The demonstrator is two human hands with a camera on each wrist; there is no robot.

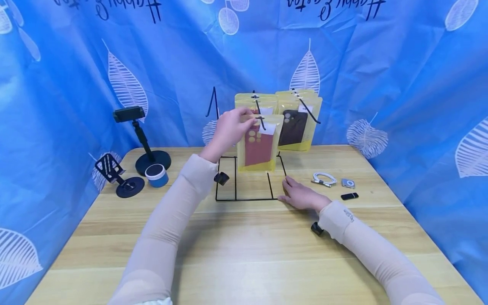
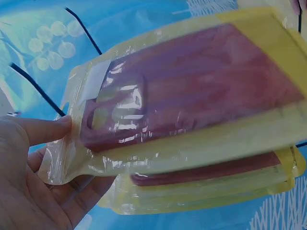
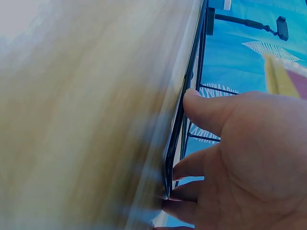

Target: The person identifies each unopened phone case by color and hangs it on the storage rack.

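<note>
My left hand (image 1: pixel 233 126) pinches the top edge of a clear, yellow-tinted pouch (image 1: pixel 259 148) holding a dark red phone case. In the left wrist view, the thumb lies on the front of that pouch beside its hang hole, where a black hook shows. Behind it hang more yellow pouches, one with a red phone case (image 2: pixel 206 168). A black phone case (image 1: pixel 292 127) hangs in the pouches to the right. Low down, my right hand (image 1: pixel 303 195) holds the front right corner of the black wire display rack (image 1: pixel 245 200), thumb against the front wire and fingers at the side.
At the left stand a tall phone stand (image 1: pixel 152 159), a small folding stand (image 1: pixel 130 186) and a blue jar (image 1: pixel 157 177). A coiled white cable (image 1: pixel 325 178), a small silver player (image 1: pixel 348 183) and a black USB stick (image 1: pixel 349 196) lie at the right. A bare hook (image 1: pixel 214 101) rises at the rack's left.
</note>
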